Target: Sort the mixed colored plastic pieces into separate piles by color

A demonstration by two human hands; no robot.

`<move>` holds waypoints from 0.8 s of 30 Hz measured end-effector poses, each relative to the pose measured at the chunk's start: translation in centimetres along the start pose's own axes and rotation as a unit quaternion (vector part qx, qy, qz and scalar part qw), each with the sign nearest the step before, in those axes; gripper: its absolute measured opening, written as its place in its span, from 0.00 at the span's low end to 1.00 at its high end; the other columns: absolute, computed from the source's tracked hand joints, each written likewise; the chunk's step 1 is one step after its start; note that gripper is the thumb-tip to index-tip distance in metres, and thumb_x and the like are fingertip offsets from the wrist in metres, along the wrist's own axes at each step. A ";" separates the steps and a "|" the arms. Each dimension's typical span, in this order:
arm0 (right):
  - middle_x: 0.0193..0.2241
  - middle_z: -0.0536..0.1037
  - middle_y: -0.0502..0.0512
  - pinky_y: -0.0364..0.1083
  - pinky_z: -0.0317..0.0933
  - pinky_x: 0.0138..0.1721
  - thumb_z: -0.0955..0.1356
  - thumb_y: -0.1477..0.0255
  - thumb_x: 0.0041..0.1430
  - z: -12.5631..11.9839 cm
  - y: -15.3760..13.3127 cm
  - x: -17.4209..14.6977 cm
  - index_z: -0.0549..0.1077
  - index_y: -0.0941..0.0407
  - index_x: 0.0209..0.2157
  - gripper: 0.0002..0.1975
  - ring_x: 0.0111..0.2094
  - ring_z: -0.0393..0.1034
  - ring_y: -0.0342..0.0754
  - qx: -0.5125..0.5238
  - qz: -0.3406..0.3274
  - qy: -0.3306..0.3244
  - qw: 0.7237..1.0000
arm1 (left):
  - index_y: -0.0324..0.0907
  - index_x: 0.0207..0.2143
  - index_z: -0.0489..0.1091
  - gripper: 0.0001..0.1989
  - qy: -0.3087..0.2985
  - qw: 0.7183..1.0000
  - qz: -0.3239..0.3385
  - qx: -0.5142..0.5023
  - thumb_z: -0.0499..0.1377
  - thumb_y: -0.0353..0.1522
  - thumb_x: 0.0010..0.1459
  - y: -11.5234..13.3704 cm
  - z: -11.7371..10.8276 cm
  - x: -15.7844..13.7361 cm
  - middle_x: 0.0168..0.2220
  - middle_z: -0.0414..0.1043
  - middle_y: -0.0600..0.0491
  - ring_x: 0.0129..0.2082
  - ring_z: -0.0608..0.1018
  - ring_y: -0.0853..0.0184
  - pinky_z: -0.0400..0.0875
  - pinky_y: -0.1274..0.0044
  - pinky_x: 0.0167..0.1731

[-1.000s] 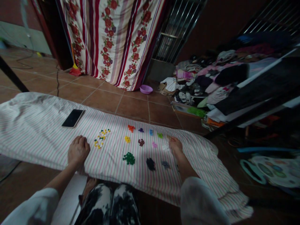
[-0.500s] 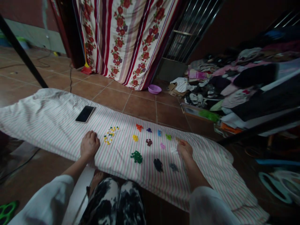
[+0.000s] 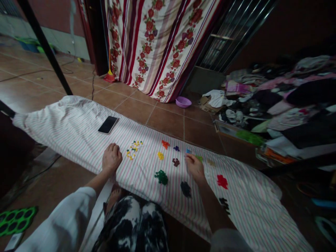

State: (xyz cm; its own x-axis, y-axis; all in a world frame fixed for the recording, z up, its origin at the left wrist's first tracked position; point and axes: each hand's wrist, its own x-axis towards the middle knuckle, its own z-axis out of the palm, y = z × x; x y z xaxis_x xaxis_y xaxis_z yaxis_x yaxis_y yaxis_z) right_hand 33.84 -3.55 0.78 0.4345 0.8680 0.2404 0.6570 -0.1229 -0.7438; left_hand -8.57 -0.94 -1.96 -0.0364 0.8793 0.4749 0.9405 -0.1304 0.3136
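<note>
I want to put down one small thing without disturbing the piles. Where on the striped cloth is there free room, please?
The striped cloth looks bare left of the phone, and again right of the red pile, toward the cloth's right end. It is crowded from the yellow pile to the red one, with other piles and the right hand between.

The head camera looks forward and down over both hands.
</note>
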 end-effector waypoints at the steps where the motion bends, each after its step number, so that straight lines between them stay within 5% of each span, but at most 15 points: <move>1: 0.36 0.81 0.61 0.53 0.67 0.43 0.63 0.61 0.49 1.1 -1.3 -0.8 0.79 0.58 0.37 0.20 0.37 0.75 0.54 0.028 -0.007 -0.023 0.999 | 0.35 0.42 0.70 0.14 -0.002 1.000 0.000 -0.002 0.49 0.29 0.57 0.0 0.0 0.0 0.49 0.71 0.37 0.54 0.70 0.53 0.64 0.62 0.55; 6: 0.36 0.80 0.57 0.49 0.68 0.42 0.65 0.64 0.53 6.6 -7.4 -5.5 0.79 0.55 0.36 0.14 0.37 0.74 0.50 0.122 -0.095 -0.155 0.976 | 0.35 0.43 0.70 0.15 0.001 1.000 0.000 0.004 0.49 0.29 0.57 0.0 -0.2 0.0 0.50 0.71 0.37 0.54 0.70 0.53 0.65 0.61 0.55; 11: 0.34 0.78 0.54 0.45 0.67 0.41 0.63 0.73 0.57 11.5 -12.2 -8.9 0.78 0.53 0.40 0.13 0.36 0.73 0.46 0.082 -0.167 -0.248 0.951 | 0.34 0.42 0.70 0.14 0.005 1.000 0.002 0.012 0.49 0.29 0.57 0.1 -0.2 0.0 0.49 0.71 0.37 0.54 0.70 0.54 0.65 0.63 0.55; 17: 0.39 0.76 0.56 0.44 0.64 0.44 0.62 0.75 0.62 14.4 -15.7 -10.4 0.75 0.52 0.48 0.16 0.39 0.71 0.46 -0.030 -0.193 -0.278 0.941 | 0.35 0.41 0.70 0.13 0.007 1.000 0.008 0.001 0.49 0.28 0.57 0.2 -0.2 0.0 0.48 0.72 0.37 0.53 0.71 0.54 0.66 0.63 0.54; 24: 0.40 0.75 0.55 0.44 0.62 0.44 0.62 0.75 0.63 15.0 -16.5 -11.2 0.75 0.52 0.45 0.13 0.43 0.70 0.47 -0.115 -0.196 -0.262 0.938 | 0.35 0.42 0.70 0.14 0.000 1.000 0.000 -0.014 0.49 0.28 0.57 0.3 -0.4 0.1 0.49 0.71 0.37 0.54 0.70 0.53 0.65 0.61 0.55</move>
State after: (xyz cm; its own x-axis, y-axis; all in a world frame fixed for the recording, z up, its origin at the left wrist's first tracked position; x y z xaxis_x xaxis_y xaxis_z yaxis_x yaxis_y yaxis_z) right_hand 8.86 -4.05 1.01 -0.1918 0.9779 0.0830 0.8443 0.2076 -0.4940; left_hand -8.49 -1.12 -1.49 -0.0363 0.8789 0.4757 0.9310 -0.1432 0.3356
